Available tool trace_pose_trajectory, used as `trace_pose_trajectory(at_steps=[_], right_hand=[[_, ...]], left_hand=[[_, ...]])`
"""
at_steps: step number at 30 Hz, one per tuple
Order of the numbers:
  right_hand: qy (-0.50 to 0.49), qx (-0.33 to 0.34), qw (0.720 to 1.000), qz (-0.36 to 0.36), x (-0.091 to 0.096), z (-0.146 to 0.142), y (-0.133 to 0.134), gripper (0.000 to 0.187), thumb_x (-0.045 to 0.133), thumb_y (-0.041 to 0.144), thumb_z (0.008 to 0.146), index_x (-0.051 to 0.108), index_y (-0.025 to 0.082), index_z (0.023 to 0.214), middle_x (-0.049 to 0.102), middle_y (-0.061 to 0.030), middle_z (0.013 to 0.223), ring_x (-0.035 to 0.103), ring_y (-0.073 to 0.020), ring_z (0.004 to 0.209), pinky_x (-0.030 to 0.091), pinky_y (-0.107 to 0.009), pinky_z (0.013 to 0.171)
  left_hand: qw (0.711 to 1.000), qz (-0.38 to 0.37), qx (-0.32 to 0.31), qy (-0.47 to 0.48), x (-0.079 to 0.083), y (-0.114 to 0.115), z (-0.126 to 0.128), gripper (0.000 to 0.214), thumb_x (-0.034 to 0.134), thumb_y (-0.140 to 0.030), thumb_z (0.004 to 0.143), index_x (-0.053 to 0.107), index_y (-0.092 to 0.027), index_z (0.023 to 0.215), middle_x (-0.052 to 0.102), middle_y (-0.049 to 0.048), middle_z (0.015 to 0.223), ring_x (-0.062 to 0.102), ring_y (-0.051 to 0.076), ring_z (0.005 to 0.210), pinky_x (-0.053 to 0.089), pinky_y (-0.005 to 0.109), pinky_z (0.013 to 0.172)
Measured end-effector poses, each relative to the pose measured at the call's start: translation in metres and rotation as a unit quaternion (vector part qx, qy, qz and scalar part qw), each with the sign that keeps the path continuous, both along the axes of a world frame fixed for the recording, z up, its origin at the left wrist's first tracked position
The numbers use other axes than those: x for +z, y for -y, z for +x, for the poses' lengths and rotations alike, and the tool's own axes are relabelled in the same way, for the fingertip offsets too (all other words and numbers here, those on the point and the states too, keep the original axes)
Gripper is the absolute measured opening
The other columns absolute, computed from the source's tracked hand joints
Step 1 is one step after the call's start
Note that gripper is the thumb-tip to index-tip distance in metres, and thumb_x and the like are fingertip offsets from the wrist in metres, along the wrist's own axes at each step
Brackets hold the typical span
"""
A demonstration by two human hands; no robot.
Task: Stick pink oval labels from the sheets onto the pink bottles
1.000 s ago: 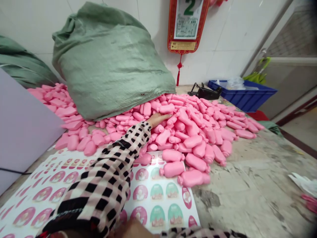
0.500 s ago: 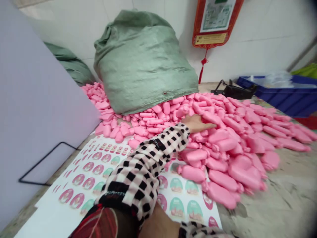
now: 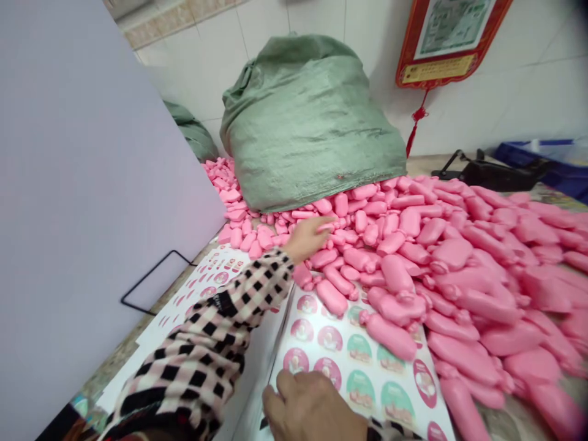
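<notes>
Many small pink plastic bottles (image 3: 395, 275) lie in a wide heap, some resting on printed sticker sheets (image 3: 333, 337) with round pink and green labels. Stretching forward from the lower left in a checkered sleeve, my left hand (image 3: 309, 237) is at the near-left part of the heap, its fingers bent around a pink bottle (image 3: 324, 227). Low in the middle, my right hand (image 3: 316, 404) is closed at the sheets' left edge; its fingertips are partly hidden. A second group of sheets (image 3: 193, 300) lies left of it, partly under my left sleeve.
A big green sack (image 3: 312, 128) stands on the heap against the tiled wall. A pale panel (image 3: 114, 165) with a black wire handle (image 3: 158, 282) blocks the left. A black object (image 3: 496, 171) and a blue crate (image 3: 565, 162) sit at the back right.
My left hand has moved left across the heap, its fingers now drawn in. My right hand shows more fully on the sheets. The camera has turned left, shifting the scene rightward.
</notes>
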State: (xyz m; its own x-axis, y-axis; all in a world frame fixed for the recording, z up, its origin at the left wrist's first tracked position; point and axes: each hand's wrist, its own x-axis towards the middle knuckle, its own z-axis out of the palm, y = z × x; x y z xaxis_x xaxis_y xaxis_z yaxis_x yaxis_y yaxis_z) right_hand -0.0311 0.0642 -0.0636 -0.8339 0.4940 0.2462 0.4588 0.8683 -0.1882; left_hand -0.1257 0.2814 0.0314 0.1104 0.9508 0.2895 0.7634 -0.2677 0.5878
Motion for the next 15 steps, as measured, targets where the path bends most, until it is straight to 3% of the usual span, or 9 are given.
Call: trace_pose_trajectory(at_steps=[2, 4, 7, 10, 15], right_hand=[[-0.007, -0.001, 1.000, 0.027, -0.006, -0.001, 0.001, 0.013, 0.058, 0.012, 0.066, 0.049, 0.018, 0.073, 0.053, -0.0002, 0.062, 0.047, -0.0134, 0.046, 0.034, -0.024, 0.040], [-0.017, 0.012, 0.999, 0.031, -0.009, 0.000, -0.001, 0.011, 0.056, 0.016, 0.070, 0.047, 0.019, 0.075, 0.053, -0.0008, 0.064, 0.047, -0.0133, 0.047, 0.032, -0.023, 0.039], [-0.027, 0.024, 0.999, 0.030, -0.007, 0.003, -0.004, 0.010, 0.055, 0.016, 0.072, 0.047, 0.020, 0.077, 0.052, 0.0000, 0.063, 0.046, -0.0129, 0.049, 0.030, -0.022, 0.039], [-0.024, 0.020, 0.999, 0.028, -0.002, 0.006, -0.006, 0.014, 0.057, 0.014, 0.069, 0.047, 0.021, 0.077, 0.052, 0.0006, 0.063, 0.046, -0.0128, 0.048, 0.029, -0.023, 0.039], [-0.023, 0.028, 0.999, 0.020, 0.008, 0.013, -0.007, 0.020, 0.057, 0.008, 0.066, 0.047, 0.019, 0.079, 0.054, 0.0012, 0.066, 0.048, -0.0116, 0.048, 0.029, -0.022, 0.038]], left_hand=[[0.989, 0.021, 0.147, 0.001, -0.005, 0.003, -0.058, 0.033, 0.049, -0.020, 0.081, 0.059, -0.024, 0.113, 0.059, 0.0040, 0.119, 0.048, 0.024, 0.114, 0.034, 0.040, 0.101], [0.956, 0.028, 0.293, 0.003, -0.012, 0.008, -0.108, 0.032, 0.048, -0.022, 0.083, 0.056, -0.019, 0.114, 0.055, 0.0119, 0.121, 0.044, 0.029, 0.117, 0.030, 0.050, 0.101], [0.898, 0.015, 0.439, 0.015, -0.030, 0.013, -0.155, 0.036, 0.051, -0.032, 0.085, 0.051, -0.017, 0.118, 0.050, 0.0110, 0.123, 0.049, 0.026, 0.110, 0.040, 0.049, 0.092], [0.881, -0.020, 0.472, 0.030, -0.050, 0.005, -0.172, 0.035, 0.052, -0.034, 0.085, 0.052, -0.016, 0.115, 0.054, 0.0082, 0.117, 0.055, 0.022, 0.101, 0.047, 0.043, 0.083], [0.922, -0.052, 0.380, 0.059, -0.061, -0.027, -0.169, 0.034, 0.052, -0.033, 0.085, 0.052, -0.016, 0.114, 0.055, 0.0085, 0.115, 0.056, 0.021, 0.099, 0.048, 0.042, 0.081]])
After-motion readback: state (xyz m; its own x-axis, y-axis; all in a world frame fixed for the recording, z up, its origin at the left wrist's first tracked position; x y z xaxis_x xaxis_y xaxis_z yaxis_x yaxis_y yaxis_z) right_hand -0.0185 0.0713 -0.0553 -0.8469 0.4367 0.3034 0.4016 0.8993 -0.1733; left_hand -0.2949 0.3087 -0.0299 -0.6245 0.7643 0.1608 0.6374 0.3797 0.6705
